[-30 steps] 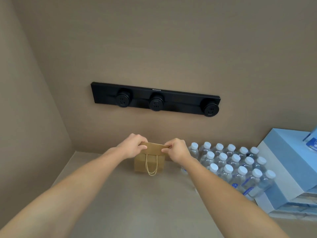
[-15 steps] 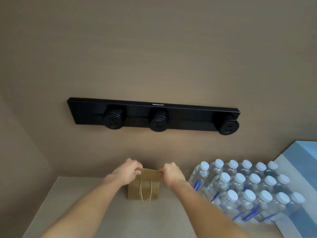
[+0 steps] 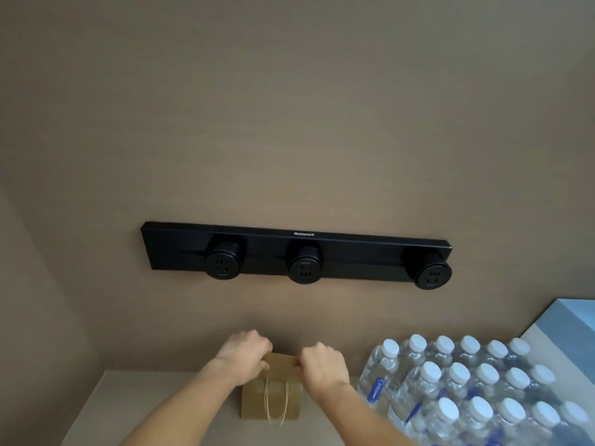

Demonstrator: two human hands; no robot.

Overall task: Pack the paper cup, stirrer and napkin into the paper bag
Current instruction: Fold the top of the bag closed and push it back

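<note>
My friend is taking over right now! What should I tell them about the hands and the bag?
Left hand: pinching the left end of the paper bag top.
Right hand: pinching the right end of the same top edge.
The bag stands upright on the counter near the back wall, left of the pack of water bottles. Its top looks pressed shut and its rope handle hangs down the front.
Cup, stirrer and napkin are not in view; whether they are inside cannot be told.
Left: check that they are inside, then finish closing the top.

Two bare forearms, no sleeves in view, left hand (image 3: 245,352), right hand (image 3: 323,365) — no rings, watch or gloves visible
</note>
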